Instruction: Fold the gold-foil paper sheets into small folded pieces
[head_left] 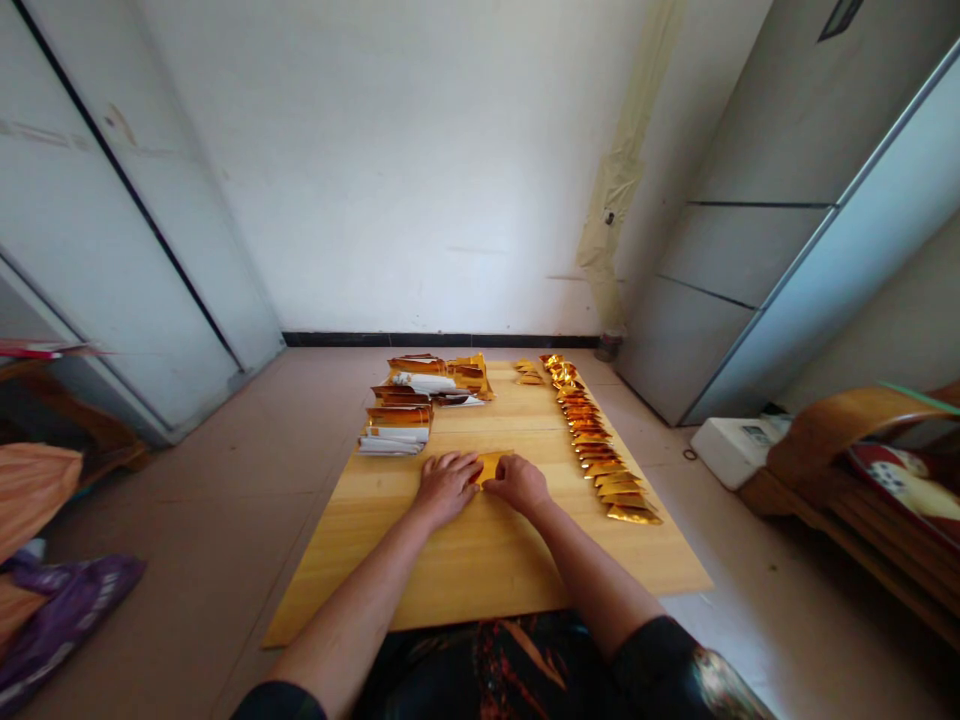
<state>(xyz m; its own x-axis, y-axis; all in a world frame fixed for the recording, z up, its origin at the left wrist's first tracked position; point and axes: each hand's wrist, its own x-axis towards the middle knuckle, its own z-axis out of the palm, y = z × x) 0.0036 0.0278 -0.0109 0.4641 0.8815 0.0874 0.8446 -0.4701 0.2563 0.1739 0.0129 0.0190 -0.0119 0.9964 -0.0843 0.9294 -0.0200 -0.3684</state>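
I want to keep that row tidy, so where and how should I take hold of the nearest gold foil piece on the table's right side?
I'd pinch the nearest foil piece by its long near edge, coming low from your side of the table. It ends the row, with bare wood in front and the next pieces close behind, so that edge looks easiest to reach.

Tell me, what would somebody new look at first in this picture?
Probably the long, shiny row of gold folded pieces along the right side of the wooden board. Next, near the board's middle, the person's left grip and right grip are on a small gold sheet. Gold and white stacks sit at the board's far left.
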